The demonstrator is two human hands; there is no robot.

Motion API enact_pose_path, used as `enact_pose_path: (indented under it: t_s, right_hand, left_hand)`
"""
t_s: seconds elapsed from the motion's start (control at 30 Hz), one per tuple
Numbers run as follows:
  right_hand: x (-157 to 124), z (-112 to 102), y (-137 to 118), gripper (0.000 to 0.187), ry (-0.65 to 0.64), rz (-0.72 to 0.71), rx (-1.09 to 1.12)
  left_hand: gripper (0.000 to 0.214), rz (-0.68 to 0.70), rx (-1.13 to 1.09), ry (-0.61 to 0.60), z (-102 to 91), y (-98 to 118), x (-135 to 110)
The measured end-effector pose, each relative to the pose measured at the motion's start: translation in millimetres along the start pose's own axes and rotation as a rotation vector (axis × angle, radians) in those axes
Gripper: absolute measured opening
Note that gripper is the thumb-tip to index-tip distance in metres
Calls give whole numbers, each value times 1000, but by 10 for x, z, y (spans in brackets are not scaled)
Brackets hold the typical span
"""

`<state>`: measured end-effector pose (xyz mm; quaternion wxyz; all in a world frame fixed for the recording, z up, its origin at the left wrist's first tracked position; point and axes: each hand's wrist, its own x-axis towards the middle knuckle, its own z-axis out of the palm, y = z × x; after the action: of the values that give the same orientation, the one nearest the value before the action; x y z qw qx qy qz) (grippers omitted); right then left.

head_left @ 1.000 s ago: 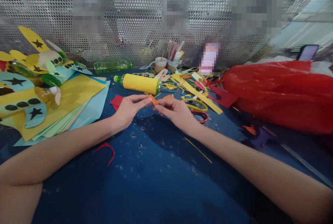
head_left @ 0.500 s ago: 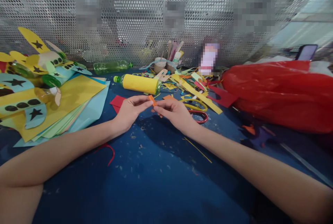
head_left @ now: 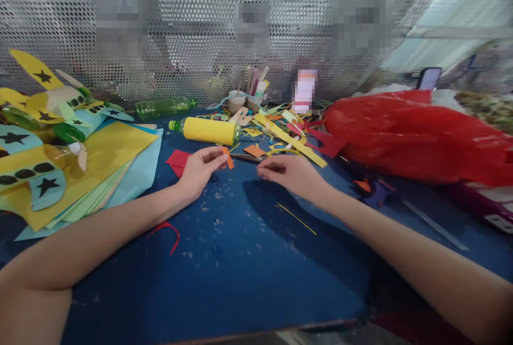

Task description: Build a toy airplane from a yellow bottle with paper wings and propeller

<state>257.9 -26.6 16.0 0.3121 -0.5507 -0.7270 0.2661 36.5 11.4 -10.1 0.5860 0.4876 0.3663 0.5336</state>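
Note:
My left hand (head_left: 202, 171) pinches a small folded strip of orange paper (head_left: 227, 158) between thumb and fingers. To the right, my right hand (head_left: 294, 174) is apart from the paper, its fingers bent and tips close together with nothing visible in them. Behind its fingertips lies a pair of scissors (head_left: 246, 157), its blades pointing left and its handles partly hidden by the hand. An orange paper piece (head_left: 255, 150) rests just beyond the scissors. Beside my left hand is a red paper piece (head_left: 177, 162). A bottle wrapped in yellow paper (head_left: 210, 130) lies behind.
Bottle planes with black stars (head_left: 38, 166) and stacked coloured paper (head_left: 116, 144) occupy the left. Paper scraps (head_left: 286, 133), cups with sticks (head_left: 237, 102) and a green bottle (head_left: 164, 108) sit at the back. A red plastic bag (head_left: 385, 125) bulges at right, near a glue gun (head_left: 377, 193).
My right hand has let go of the orange paper and moved right, toward the scissors. My left hand still holds the paper. The view has shifted slightly to the right.

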Motion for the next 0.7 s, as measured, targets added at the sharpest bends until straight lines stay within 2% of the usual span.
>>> enact_pose_path:
  t_s: [0.1,0.2,0.3,0.37,0.43,0.53,0.7]
  right_hand:
    - [-248,-263,104,21,96,103,-130]
    - [-504,-497,162,16,221,227,-283]
    - [-720,-678,193,12,326,391,-545]
    - [-829,-766,210,18,312,524,-751]
    - [-907,-827,224,25,220,632,-886]
    - [-976,-874,232,38,142,724,-964]
    - [-1020,-894,241,52,116,821,-1017]
  left_hand:
    - [42,31,5,-22,7,24,-11]
    - [38,46,36,-49,13,39,-15]
    - [35,41,78,-66,17,40,-13]
    - [35,38,88,-64,19,34,-11]
    - [36,35,88,-58,19,27,-10]
    - [37,37,103,-60,19,25,-12]
    - [41,45,125,-49,20,41,-21]
